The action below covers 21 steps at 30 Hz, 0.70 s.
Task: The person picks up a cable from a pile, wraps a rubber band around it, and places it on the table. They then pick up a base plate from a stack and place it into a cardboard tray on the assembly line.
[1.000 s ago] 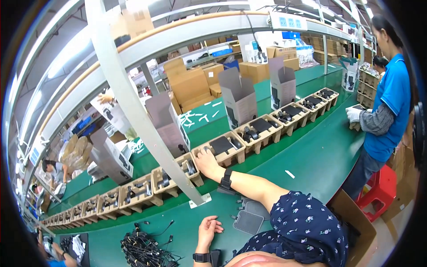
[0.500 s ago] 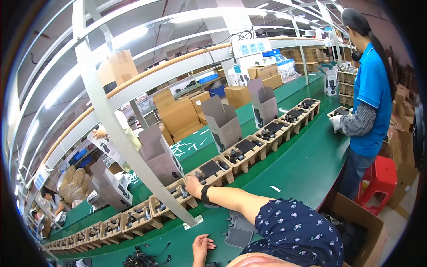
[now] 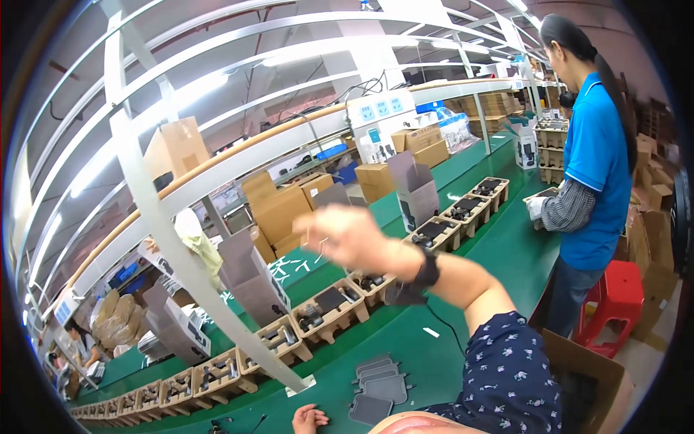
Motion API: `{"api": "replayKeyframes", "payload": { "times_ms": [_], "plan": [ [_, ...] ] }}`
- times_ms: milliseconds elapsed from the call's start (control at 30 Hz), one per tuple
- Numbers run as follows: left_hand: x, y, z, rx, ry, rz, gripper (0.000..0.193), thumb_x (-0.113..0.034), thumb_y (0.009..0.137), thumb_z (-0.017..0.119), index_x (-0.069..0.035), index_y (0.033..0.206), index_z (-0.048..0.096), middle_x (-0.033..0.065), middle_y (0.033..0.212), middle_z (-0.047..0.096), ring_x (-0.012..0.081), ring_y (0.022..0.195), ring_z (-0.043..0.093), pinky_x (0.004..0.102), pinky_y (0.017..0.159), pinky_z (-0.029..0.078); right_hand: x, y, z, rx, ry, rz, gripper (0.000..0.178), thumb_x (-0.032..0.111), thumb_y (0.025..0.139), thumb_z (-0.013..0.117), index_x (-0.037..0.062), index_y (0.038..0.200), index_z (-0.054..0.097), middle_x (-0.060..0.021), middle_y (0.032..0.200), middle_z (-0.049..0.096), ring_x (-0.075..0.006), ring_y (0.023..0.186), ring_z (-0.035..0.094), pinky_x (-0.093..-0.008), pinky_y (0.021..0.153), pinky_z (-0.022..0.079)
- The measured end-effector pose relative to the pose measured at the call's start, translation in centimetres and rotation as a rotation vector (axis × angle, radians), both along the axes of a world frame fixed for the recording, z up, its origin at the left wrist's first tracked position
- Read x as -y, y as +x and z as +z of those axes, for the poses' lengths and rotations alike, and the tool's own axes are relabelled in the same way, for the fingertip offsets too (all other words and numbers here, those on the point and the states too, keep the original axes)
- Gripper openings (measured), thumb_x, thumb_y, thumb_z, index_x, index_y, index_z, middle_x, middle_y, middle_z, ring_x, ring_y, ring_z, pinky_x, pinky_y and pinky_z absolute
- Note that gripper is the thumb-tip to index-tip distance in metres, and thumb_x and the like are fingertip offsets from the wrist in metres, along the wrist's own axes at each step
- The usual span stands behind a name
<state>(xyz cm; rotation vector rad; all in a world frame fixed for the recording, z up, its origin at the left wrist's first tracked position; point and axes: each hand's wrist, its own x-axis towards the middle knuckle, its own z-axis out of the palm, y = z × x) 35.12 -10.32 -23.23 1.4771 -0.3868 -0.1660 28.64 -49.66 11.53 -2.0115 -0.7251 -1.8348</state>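
My right hand (image 3: 347,235), slightly blurred and with a black band at the wrist, is raised above the row of trays. Its fingers point left, loosely apart, and nothing shows in them. Beneath it, a brown moulded-pulp tray (image 3: 329,318) holds a flat black panel and small dark parts. A dark object (image 3: 405,294) with a black cable appears just below the wrist, partly hidden. My left hand (image 3: 309,418) rests at the lower edge on the green table, fingers loosely curled and seemingly empty. To its right lie several flat grey plates (image 3: 382,387) with tabs.
A row of filled trays (image 3: 176,390) runs along the green conveyor (image 3: 506,224). Open printed boxes (image 3: 253,278) stand behind it. A white metal post (image 3: 195,253) rises close by. At right stand a co-worker in blue (image 3: 596,173), a red stool (image 3: 613,296) and a carton (image 3: 589,376).
My right hand has left the tray and risen up and to the right. My left hand has shifted down and left. The view has moved slightly, and a black cable now shows below my right forearm.
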Motion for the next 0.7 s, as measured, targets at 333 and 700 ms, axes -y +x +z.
{"api": "replayKeyframes", "payload": {
  "times_ms": [333, 700],
  "plan": [
    [-0.8, -0.8, -1.5, -0.012, 0.160, 0.212, 0.020, -0.009, 0.095, 0.042, 0.000, 0.109, 0.053, 0.0078, 0.084, 0.060, 0.0122, 0.065, 0.057, 0.0222, 0.057, 0.047, 23.5, 2.1, 18.2, 0.127, 0.562, -0.850, 0.049, 0.050, 0.086, 0.049, 0.0084, 0.111, 0.057, -0.0180, 0.105, 0.059, -0.0350, 0.102, 0.054, -0.0450, 0.088, 0.043],
    [-1.5, -1.2, -2.7, -0.019, 0.153, 0.348, 0.019, -0.009, 0.094, 0.044, 0.000, 0.108, 0.053, 0.0077, 0.084, 0.059, 0.0117, 0.064, 0.056, 0.0221, 0.056, 0.046, 30.8, 8.3, 19.9, -0.589, 0.635, -0.665, 0.083, 0.072, 0.084, 0.024, 0.0055, 0.125, 0.051, -0.0219, 0.130, 0.047, -0.0354, 0.123, 0.042, -0.0451, 0.101, 0.032]
  ]
}}
